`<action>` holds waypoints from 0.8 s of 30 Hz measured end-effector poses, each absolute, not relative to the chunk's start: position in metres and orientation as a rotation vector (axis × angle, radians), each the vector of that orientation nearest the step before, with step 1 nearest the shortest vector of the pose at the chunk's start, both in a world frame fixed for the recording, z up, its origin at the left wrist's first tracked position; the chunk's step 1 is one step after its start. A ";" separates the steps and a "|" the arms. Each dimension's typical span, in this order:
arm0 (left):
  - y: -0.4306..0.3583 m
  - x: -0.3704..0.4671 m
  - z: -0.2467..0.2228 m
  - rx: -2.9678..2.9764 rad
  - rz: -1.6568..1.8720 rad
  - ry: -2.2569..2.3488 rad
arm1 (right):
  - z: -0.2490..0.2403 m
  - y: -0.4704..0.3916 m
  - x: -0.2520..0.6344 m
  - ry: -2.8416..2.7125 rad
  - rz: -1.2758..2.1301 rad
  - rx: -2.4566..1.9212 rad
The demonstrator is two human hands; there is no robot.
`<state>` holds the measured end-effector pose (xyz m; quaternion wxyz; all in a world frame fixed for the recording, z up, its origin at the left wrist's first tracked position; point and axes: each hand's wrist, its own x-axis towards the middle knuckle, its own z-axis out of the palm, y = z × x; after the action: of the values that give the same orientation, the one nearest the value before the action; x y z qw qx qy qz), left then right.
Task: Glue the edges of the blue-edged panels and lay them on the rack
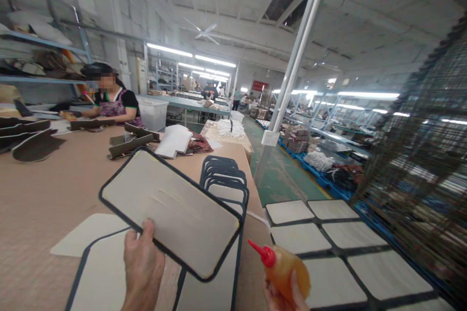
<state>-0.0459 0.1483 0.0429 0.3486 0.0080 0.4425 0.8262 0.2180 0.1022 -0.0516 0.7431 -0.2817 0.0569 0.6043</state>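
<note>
My left hand [144,262] grips the lower edge of a cream rectangular panel [171,209] with rounded corners and a dark border. The panel is held tilted above the table, with thin glossy streaks of what looks like glue on its face and yellowish traces along its rim. In my right hand [282,296] is a squeeze bottle [288,269] of amber liquid, its red nozzle pointing up and left, apart from the panel. Beneath the held panel lie more dark-edged panels [211,286], and an overlapping row of them [224,175] runs toward the table's far end.
A brown-topped table [29,223] spreads to the left, bearing dark curved pieces [32,141] and white sheets [175,140]. A co-worker [116,102] sits across it. On the right, cream panels [330,279] lie in rows. A metal post [295,63] rises beyond the table edge.
</note>
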 end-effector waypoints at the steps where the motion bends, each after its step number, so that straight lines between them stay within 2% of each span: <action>1: 0.147 -0.044 0.043 0.033 2.138 1.128 | -0.051 0.103 0.216 0.119 1.318 -0.616; 24: 0.139 -0.043 0.037 0.133 2.079 1.089 | -0.046 0.101 0.211 0.085 1.251 -0.623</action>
<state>-0.0431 0.1394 0.0370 0.3851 0.0521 0.4276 0.8162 0.2114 0.1013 -0.0461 0.7648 -0.2865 0.0390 0.5757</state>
